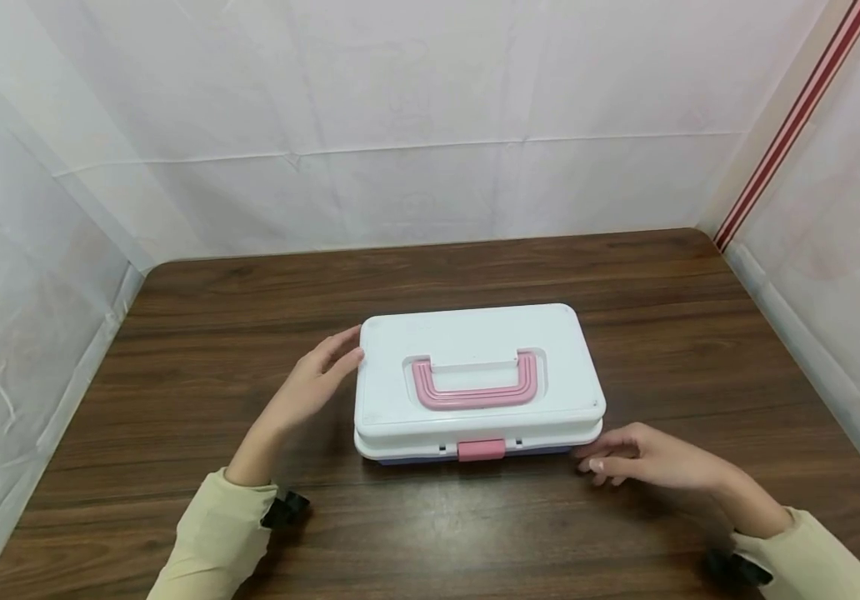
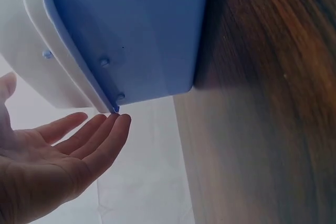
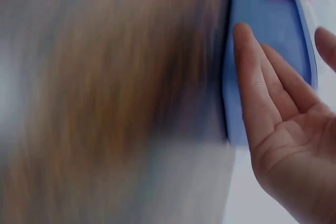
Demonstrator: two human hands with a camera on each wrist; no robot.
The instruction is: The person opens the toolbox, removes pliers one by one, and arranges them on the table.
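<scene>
Box (image 1: 478,379) — open hands at both ends

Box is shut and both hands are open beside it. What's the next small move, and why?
Probably bring the right hand over to the pink latch and flip it up. The white lid lies closed on the box, the latch looks fastened, and the left hand at the left end can steady it.

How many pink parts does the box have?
2 that show: the pink handle lying flat in the lid's top, and the pink latch at the middle of the front edge. The back of the box is hidden, so more may exist.
</scene>
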